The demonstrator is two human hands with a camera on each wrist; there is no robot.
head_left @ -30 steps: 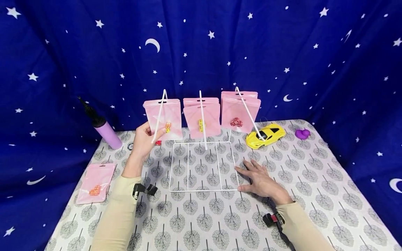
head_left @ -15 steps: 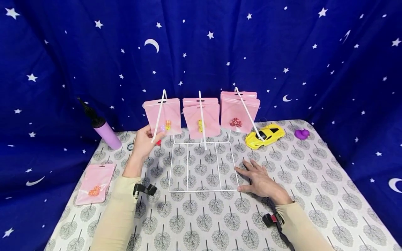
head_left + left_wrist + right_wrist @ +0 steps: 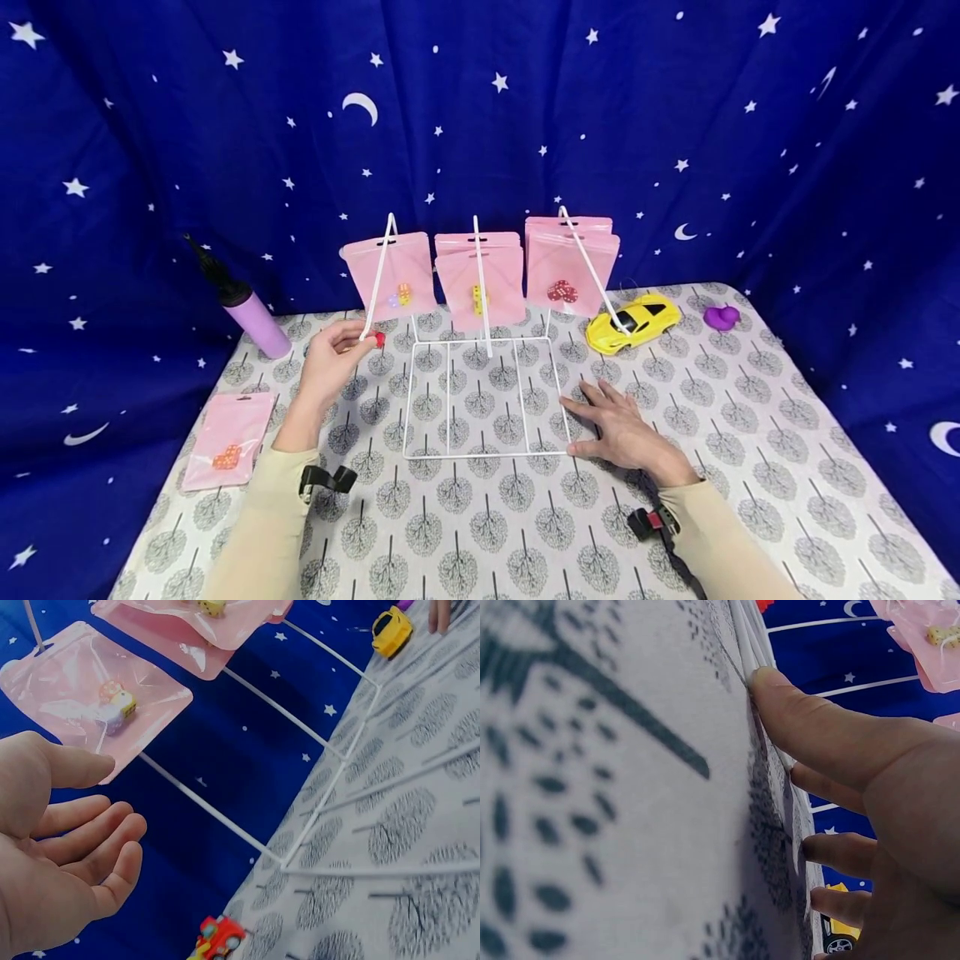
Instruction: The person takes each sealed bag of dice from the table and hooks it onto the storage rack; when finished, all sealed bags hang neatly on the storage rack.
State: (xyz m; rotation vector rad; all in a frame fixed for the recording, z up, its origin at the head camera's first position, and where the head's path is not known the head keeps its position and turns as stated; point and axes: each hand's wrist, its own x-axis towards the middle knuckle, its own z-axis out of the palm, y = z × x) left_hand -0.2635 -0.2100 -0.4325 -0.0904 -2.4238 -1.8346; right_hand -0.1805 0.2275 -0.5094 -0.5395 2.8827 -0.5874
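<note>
1. White wire makes up the display rack [image 3: 480, 400]; its flat base lies on the tree-print tablecloth [image 3: 750, 433] and three prongs slope up from it, carrying pink pouches.
2. My right hand [image 3: 618, 429] lies flat on the base's right corner, fingers [image 3: 832, 735] straight and a little spread, pinning the frame down.
3. My left hand [image 3: 330, 362] hovers near the left prong's tip, fingers [image 3: 90, 840] relaxed, loosely curved and holding nothing.
4. The left pouch [image 3: 390, 275] hangs on that prong, so I judge this hanging step done.
5. A spare pouch [image 3: 228, 437] lies at the table's left edge; I judge the next move calls for a reach there and a pinch at its top edge.
</note>
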